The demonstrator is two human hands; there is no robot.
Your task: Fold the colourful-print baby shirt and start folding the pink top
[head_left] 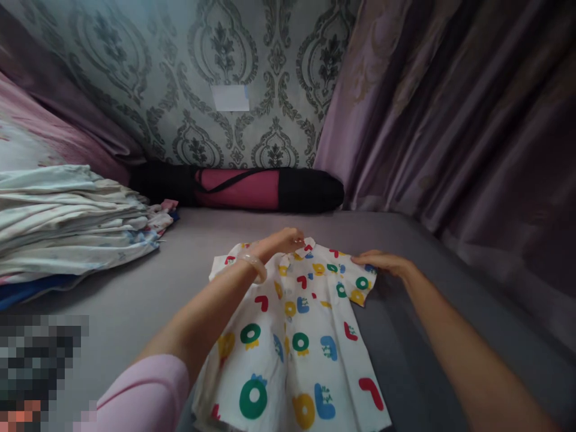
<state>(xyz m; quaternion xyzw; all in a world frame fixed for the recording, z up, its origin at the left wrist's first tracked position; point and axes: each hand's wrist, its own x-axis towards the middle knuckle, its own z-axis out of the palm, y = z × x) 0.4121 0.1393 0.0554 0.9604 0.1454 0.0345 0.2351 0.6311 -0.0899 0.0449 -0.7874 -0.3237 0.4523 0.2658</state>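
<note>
A short-sleeved white shirt [315, 324], printed with red, green, blue and yellow letters, lies front up and spread out on the grey bed sheet. My left hand [290, 238] reaches across it to the collar, its fingers bent together on the collar fabric; a pale bangle [254, 267] circles that wrist. At the shirt's right sleeve, my right hand [378, 261] rests with fingers stretched out over the upper edge. The left sleeve is partly behind my left forearm.
A tall pile of folded clothes [67, 222] stands on the left. Along the patterned wall lies a long black and dark-red bag [243, 189]. Purple curtains [432, 108] hang on the right. Grey sheet [198, 231] surrounds the shirt. The lower left corner is blurred out.
</note>
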